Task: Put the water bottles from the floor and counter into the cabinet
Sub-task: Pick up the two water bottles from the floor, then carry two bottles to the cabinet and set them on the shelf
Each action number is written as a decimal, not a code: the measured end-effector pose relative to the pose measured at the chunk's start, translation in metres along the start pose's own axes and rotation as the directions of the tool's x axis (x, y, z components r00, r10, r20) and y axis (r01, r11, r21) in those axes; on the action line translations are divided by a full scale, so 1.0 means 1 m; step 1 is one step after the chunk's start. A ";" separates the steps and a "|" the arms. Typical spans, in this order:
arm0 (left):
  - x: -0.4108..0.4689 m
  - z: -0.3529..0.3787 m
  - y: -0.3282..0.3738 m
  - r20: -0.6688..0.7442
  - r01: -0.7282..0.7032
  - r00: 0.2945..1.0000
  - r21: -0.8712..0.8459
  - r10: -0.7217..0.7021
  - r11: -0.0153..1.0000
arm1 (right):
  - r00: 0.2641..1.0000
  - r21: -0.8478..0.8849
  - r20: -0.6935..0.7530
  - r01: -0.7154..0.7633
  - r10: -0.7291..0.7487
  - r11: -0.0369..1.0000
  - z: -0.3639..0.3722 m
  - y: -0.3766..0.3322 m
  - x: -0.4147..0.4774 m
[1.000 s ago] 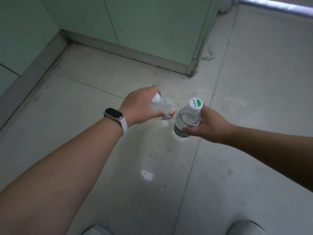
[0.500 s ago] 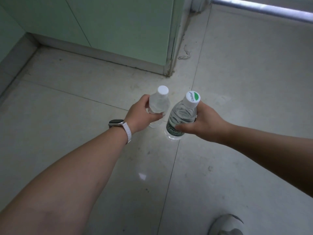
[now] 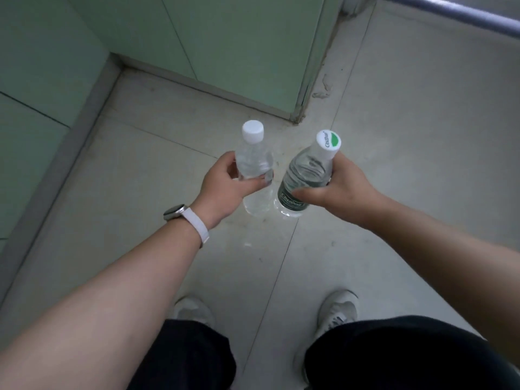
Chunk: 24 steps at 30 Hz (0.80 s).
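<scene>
Both bottles have risen higher off the floor (image 3: 394, 164): left hand (image 3: 225, 187) grasps the plain-capped bottle (image 3: 253, 164), right hand (image 3: 337, 187) grasps the green-labelled bottle (image 3: 306, 170), 2 upright, nearly touching.

Pale tiled floor (image 3: 394, 192) under you, smartwatch (image 3: 176, 211) on a white strap, your grey shoes (image 3: 339, 308), dark shorts (image 3: 394, 356), metal rail (image 3: 464, 12) top right

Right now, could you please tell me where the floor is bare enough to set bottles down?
The floor is bare between the grey plinth and the left hand, and right of the cabinet corner beyond the right hand. It is crowded mid-frame, where the plain bottle and labelled bottle are held close, and by the shoes.
</scene>
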State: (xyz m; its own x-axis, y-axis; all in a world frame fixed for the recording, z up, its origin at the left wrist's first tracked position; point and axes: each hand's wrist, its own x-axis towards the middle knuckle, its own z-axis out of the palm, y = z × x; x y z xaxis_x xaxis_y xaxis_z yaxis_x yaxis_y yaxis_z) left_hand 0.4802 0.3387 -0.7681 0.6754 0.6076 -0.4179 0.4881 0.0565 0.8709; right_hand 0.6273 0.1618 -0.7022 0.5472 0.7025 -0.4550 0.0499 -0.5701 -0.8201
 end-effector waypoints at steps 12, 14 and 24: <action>-0.166 -0.157 0.270 -0.147 -0.114 0.986 -0.262 0.077 0.958 | 0.992 0.188 -0.101 0.087 -0.069 0.978 -0.033 -0.288 -0.135; -0.192 -0.187 0.310 -0.191 -0.155 0.976 -0.275 0.104 0.949 | 0.989 0.210 -0.108 0.124 -0.103 0.970 -0.034 -0.338 -0.155; -0.311 -0.324 0.435 -0.362 -0.292 0.918 -0.333 0.164 0.897 | 0.950 0.262 -0.130 0.310 -0.284 0.914 -0.008 -0.538 -0.244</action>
State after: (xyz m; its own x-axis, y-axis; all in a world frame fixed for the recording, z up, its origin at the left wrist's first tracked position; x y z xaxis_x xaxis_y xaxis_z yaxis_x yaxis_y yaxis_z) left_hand 0.3033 0.4310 -0.1758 0.4998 0.8535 -0.1472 0.0566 0.1374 0.9889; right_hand 0.4735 0.2939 -0.1470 0.6144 0.7738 -0.1538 -0.0041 -0.1918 -0.9814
